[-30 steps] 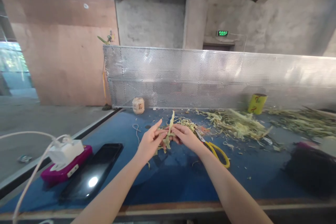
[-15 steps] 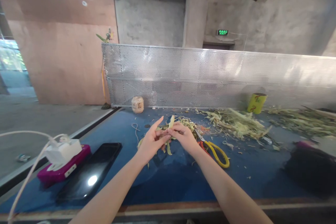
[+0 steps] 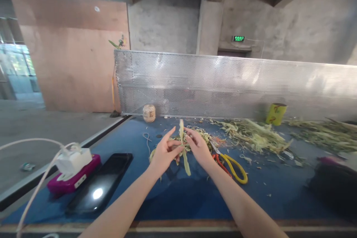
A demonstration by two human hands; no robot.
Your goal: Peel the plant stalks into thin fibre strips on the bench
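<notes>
Between my hands stands a pale green strip of dried husk point(image 3: 186, 163), its upper end pointing up and its lower end hanging toward me. My left hand point(image 3: 163, 154) pinches it near the middle between thumb and fingers, index finger stretched out. Just right of the strip, my right hand point(image 3: 199, 148) has its thumb and fingers parted; whether a fingertip touches the strip is hard to see. Behind both hands lies a heap of husk scraps point(image 3: 205, 134), partly hidden. Scissors with yellow and orange-red handles point(image 3: 235, 169) rest beside my right wrist.
On the blue tabletop point(image 3: 184, 200) are a black phone point(image 3: 102, 182), a magenta power strip point(image 3: 74, 178) with white chargers, a twine ball point(image 3: 149, 113), a yellow cylinder point(image 3: 276, 114) and husk piles point(image 3: 253, 135). A dark object point(image 3: 334, 186) sits right. A perforated metal panel point(image 3: 195, 81) borders the back.
My right hand's thumb and fingers have parted from their pinch at the strip. More of the strip shows now, standing upright in my left hand. The view has shifted slightly.
</notes>
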